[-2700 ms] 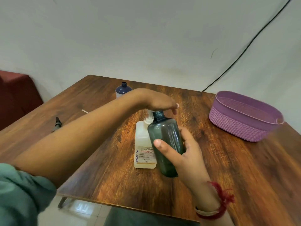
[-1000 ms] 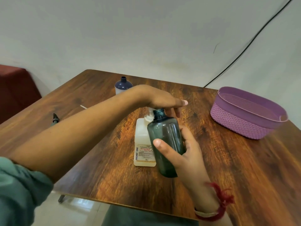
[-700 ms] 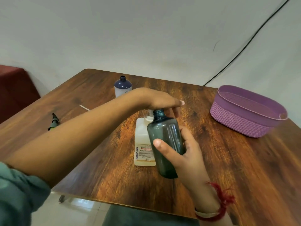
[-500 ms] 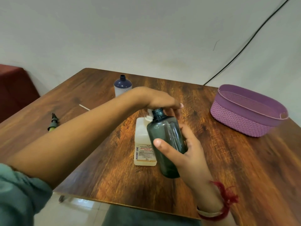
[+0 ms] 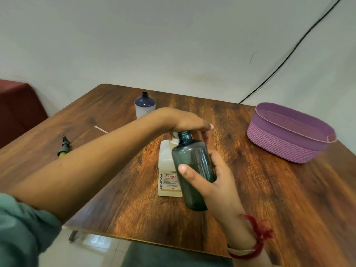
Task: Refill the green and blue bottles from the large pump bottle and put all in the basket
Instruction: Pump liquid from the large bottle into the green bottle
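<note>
The right hand (image 5: 217, 182) wraps the green bottle (image 5: 192, 164) mid-body, a sound hold on likely light, slick plastic, while the left hand (image 5: 186, 122) presses flat-fingered on the large pump bottle (image 5: 166, 170).

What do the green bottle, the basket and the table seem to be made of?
The green bottle: probably tinted plastic, glossy and see-through, with light streaks on its wall. The basket: likely moulded purple plastic, matt, its wall pressed in a woven pattern. The table: wood or wood-look laminate, hard to tell; dark grain, slight sheen.

Pale wall (image 5: 134, 35) — black cable (image 5: 292, 53) (slanting), wooden table (image 5: 289, 199), tiled floor (image 5: 92, 251)
</note>
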A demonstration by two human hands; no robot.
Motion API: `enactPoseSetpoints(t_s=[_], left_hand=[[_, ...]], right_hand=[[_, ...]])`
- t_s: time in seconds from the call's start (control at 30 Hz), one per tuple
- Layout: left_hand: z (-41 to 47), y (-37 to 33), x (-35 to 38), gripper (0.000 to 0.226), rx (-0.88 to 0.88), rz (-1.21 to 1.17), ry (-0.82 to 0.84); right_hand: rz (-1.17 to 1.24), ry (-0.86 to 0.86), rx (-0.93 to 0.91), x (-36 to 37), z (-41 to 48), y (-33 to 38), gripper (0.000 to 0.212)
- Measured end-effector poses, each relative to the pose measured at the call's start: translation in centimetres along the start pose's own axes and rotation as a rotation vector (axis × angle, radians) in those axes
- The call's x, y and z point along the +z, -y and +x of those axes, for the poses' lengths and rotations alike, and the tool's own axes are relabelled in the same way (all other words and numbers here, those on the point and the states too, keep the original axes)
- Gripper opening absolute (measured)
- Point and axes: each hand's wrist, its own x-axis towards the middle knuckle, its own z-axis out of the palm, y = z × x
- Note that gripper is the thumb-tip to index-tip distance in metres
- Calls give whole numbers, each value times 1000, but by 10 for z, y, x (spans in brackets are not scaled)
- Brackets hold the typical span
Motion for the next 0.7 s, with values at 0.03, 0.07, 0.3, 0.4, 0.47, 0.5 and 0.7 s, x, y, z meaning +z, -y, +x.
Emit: enactPoseSetpoints(t_s=[0.03,0.07,0.3,0.4,0.47,0.5,0.7], left_hand=[[-2,-2,-2,51,-6,41,18],[-4,-6,-5,52,-12,82,40],[-1,2,-5,52,-13,90,-64],[-3,1,-1,52,-2,54,-68],[-5,-5,-5,56,-9,87,-44],[-4,-8,-8,58,-16,129,-47],[2,3,0,52,7,96,-128]], right_hand=[[-8,-6,0,0,0,0,51],[-16,-13,-4,0,0,2,52],[-19,-30,-11,3,-1,4,52],[-25,-34,-1,3,-2,2,51],[-38,-47,-9,1,0,4,53],[-47,-56,-13,-1,1,5,54],[-70,-34,-19,-1,0,0,48]])
